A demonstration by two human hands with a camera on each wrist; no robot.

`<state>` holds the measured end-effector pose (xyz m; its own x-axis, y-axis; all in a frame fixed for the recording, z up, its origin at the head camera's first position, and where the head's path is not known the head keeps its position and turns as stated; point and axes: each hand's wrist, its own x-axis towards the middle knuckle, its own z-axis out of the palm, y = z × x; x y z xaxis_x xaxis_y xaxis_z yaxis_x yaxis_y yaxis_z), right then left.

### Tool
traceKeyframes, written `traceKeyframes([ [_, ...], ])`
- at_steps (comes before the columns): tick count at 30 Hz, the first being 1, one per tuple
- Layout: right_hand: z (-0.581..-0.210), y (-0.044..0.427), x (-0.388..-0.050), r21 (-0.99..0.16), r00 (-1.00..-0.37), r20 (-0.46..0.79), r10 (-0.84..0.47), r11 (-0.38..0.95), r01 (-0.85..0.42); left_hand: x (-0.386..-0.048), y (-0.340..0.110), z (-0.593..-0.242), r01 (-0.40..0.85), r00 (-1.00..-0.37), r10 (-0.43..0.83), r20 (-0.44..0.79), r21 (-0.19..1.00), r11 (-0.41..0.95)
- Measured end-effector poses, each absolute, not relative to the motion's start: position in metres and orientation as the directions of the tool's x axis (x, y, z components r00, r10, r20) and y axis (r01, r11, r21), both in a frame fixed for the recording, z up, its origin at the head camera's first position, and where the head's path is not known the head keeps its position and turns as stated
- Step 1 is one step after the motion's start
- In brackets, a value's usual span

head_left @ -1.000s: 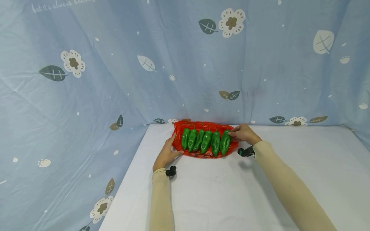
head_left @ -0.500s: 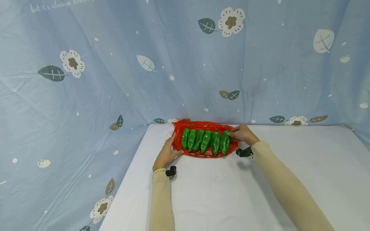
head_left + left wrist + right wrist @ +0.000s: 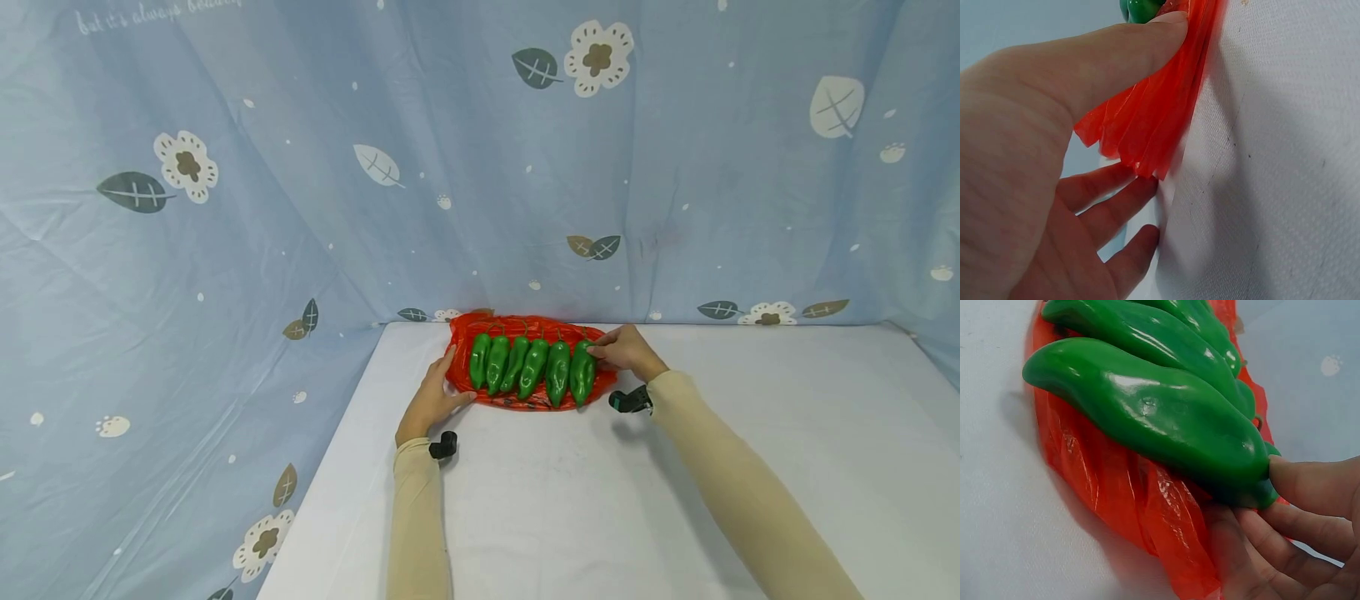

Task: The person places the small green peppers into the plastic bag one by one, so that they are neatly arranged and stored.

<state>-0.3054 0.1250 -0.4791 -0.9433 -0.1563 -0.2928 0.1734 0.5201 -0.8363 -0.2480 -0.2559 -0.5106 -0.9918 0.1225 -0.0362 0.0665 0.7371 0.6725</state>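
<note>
Several glossy green peppers (image 3: 533, 369) lie side by side in a row on a red plastic bag (image 3: 463, 350), stems toward the back. My right hand (image 3: 632, 350) pinches the rightmost pepper (image 3: 582, 375) at its stem end, thumb on top and fingers beneath, as the right wrist view shows. Around the bag's left end lies my left hand (image 3: 429, 404), with thumb and fingers spread. In the left wrist view its thumb (image 3: 1116, 56) touches the front of the gathered red plastic (image 3: 1160, 119), while the other fingertips meet the bag's edge.
The bag sits at the back of a white table (image 3: 540, 500), close to a blue patterned curtain (image 3: 480, 167). Another curtain side (image 3: 187, 375) borders the table on the left. Each wrist carries a small black camera (image 3: 444, 445).
My right hand has shifted slightly left, still holding the rightmost pepper, which has moved only a little. The left hand and the other peppers stay put.
</note>
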Motion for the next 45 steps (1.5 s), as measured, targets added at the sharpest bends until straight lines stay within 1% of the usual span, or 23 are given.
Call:
traceKeyframes([
  [9, -0.478, 0.122, -0.304, -0.841, -0.947, -0.285, -0.148, 0.512, 0.174, -0.248, -0.255, -0.51, 0.075, -0.992, 0.126, -0.028, 0.674, 0.735],
  [16, -0.48, 0.12, -0.304, -0.827, -0.953, -0.278, -0.12, 0.534, 0.174, -0.248, -0.255, -0.511, 0.075, -0.992, 0.123, -0.024, 0.672, 0.736],
  [31, -0.48, 0.12, -0.303, -0.8, -0.96, -0.249, -0.128, 0.586, 0.129, -0.248, -0.256, -0.511, 0.109, -0.989, 0.146, 0.001, 0.671, 0.733],
  [43, -0.465, 0.128, -0.296, -0.797, -0.966, -0.219, -0.136, 0.596, 0.097, -0.249, -0.258, -0.512, 0.084, -0.99, 0.138, -0.027, 0.674, 0.734],
  [45, -0.462, 0.131, -0.294, -0.803, -0.971, -0.198, -0.136, 0.59, 0.082, -0.249, -0.259, -0.512, 0.089, -0.99, 0.141, -0.022, 0.676, 0.732],
])
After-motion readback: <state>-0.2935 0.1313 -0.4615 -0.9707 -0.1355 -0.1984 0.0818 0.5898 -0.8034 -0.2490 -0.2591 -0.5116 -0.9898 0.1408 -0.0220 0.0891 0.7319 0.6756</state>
